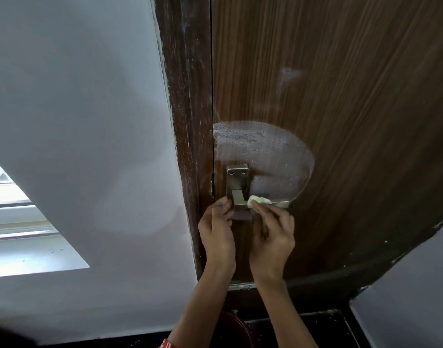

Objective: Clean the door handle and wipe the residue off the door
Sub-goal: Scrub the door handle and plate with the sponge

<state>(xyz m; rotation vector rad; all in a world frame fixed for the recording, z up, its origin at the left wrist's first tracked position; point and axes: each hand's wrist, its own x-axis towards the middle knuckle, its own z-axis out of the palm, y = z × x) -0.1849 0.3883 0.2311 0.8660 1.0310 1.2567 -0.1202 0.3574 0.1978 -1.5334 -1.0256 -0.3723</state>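
Wall (72, 121), pale and plain, fills the left half of the view, with a window (19, 222) cut into its lower left. Right of it stands the dark, scuffed door frame (187, 121), flecked with whitish specks, and then the door (353, 121) itself, brown with a streaky wood grain, closed against the frame along a thin dark gap. A broad, rounded patch of grey-white residue (260, 146) lies on the door just above and to the right of the handle, speckled with droplets, its edge sharp against the wood; a fainter smear (289, 72) sits higher up. Another pale wall (416, 285) shows at the lower right, and a dark floor (315, 330) runs along the bottom. The handle (237, 184) is a brushed metal plate with two screws near its top, set close to the door's left edge, and its lever (280, 203) runs out to the right along the lower rim of the residue. Both hands are raised to it, close together but not touching. The left hand (216, 232) has its fingertips curled on the left edge of the plate. The right hand (272, 237) pinches a small, crumpled, pale yellow-green cloth (258, 201) and presses it against the lever just right of the plate. A strip of red fabric (168, 344) shows at the left forearm near the bottom edge.
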